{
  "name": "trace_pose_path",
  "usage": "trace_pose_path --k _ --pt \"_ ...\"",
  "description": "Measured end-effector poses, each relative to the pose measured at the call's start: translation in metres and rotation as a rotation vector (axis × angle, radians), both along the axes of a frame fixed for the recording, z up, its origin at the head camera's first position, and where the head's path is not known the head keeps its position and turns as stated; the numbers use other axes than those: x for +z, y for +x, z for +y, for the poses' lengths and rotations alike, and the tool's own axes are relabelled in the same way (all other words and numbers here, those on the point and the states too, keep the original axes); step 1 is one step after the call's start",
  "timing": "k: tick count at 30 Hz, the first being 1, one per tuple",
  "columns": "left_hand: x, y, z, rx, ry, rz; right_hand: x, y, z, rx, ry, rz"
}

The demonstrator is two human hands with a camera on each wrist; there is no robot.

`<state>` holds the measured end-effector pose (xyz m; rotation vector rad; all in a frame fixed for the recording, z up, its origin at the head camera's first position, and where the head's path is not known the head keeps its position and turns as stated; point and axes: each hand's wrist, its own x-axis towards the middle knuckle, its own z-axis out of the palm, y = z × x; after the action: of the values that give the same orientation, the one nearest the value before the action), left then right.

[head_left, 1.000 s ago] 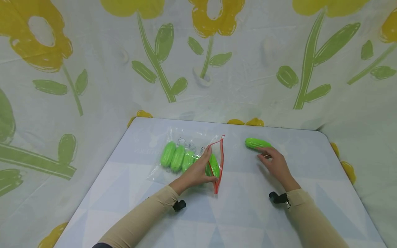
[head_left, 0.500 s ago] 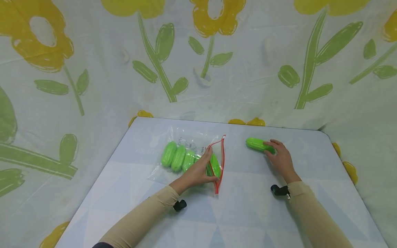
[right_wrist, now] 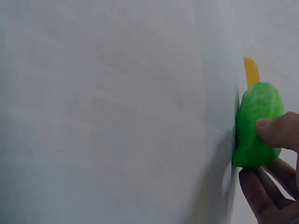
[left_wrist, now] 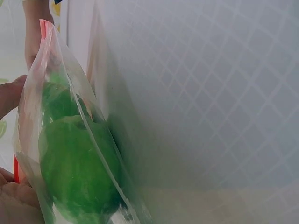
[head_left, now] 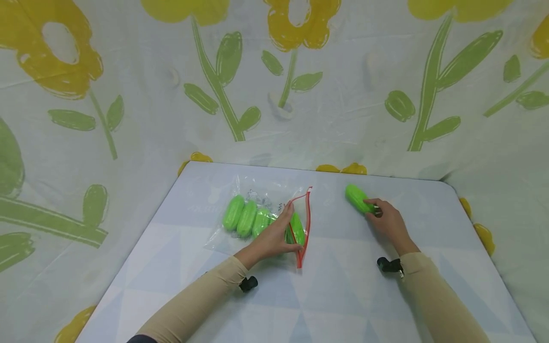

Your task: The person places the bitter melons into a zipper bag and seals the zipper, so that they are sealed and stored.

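Observation:
A clear zip bag [head_left: 266, 188] with a red zip edge lies on the table, holding several bright green cucumbers [head_left: 246, 219]. My left hand [head_left: 272, 238] lies over the bag's mouth, its fingers straight and its thumb spread apart at the red edge. Part of the bag's contents is hidden beneath this hand. In the left wrist view, one cucumber [left_wrist: 77, 168] shows closely through the plastic. To the right of the bag, my right hand [head_left: 388, 221] pinches the near end of a loose cucumber [head_left: 357, 197] between thumb and fingers. That cucumber [right_wrist: 257, 107] lies against the tabletop in the right wrist view.
The pale table [head_left: 334, 295] has a blue triangle pattern and a rounded far right corner. A white cloth [head_left: 334, 105] with yellow flowers and green leaves hangs around it. Small black wrist cameras sit below both hands.
My right hand has closed its fingers on the loose cucumber's near end. The cucumber has turned, its far end now pointing further away. My left hand and the bag have stayed put.

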<state>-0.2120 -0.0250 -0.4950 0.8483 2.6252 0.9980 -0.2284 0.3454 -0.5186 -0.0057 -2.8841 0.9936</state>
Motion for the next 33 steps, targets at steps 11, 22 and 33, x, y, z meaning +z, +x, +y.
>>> trace_pose_path --k 11,22,33 --pt "0.0 0.0 0.0 -0.002 -0.008 0.001 -0.005 0.04 -0.024 0.088 0.0 0.017" --pt "0.001 0.0 -0.001 -0.007 -0.013 0.005 -0.007 0.07 -0.056 0.168 0.008 0.061" --pt "0.0 0.0 -0.001 -0.003 -0.013 0.004 -0.009 0.074 -0.057 0.214 0.028 0.124"
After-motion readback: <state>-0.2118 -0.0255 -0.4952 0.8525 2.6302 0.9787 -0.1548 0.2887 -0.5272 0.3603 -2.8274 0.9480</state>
